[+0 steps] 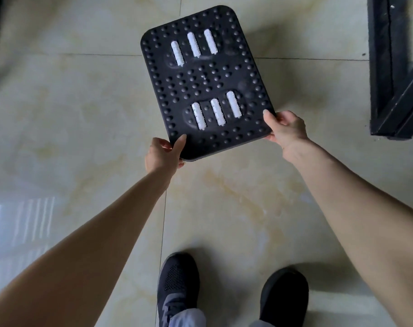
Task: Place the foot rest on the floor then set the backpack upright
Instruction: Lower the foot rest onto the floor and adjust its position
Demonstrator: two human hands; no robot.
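The foot rest point(205, 81) is a black studded board with two groups of three white rollers, held out in front of me above the pale tiled floor point(82, 114). My left hand point(164, 153) grips its near left corner, thumb on top. My right hand point(287, 127) grips its near right corner. The board's far end points away from me. No backpack is in view.
A black metal frame point(394, 74) stands on the floor at the upper right. A dark shape sits at the upper left edge. My two dark shoes point(179, 286) stand on the tiles below the foot rest. Open tile lies under and left of the board.
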